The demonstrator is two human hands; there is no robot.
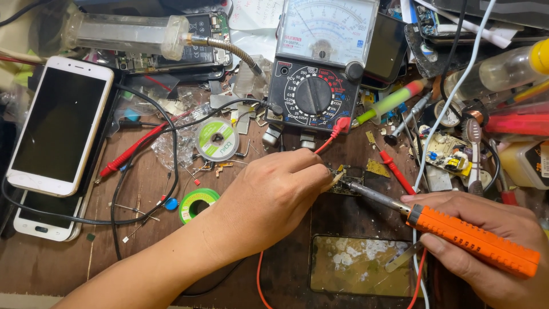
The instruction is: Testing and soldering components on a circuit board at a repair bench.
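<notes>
My right hand [492,246] grips an orange-handled soldering iron [469,237]; its metal tip reaches left to a small dark circuit board [346,184] on the wooden bench. My left hand [269,197] rests beside that board, fingers pinched at its left edge, apparently on a thin wire or strip, too small to tell. A broken phone screen [360,264] lies just below the board, between my two hands.
An analog multimeter [323,63] stands behind the board, with red probes [137,149] and black leads across the bench. White smartphones [60,123] lie at left. Solder wick spools [217,139], a green roll [195,203], bottles [509,68], tools and loose parts crowd the right.
</notes>
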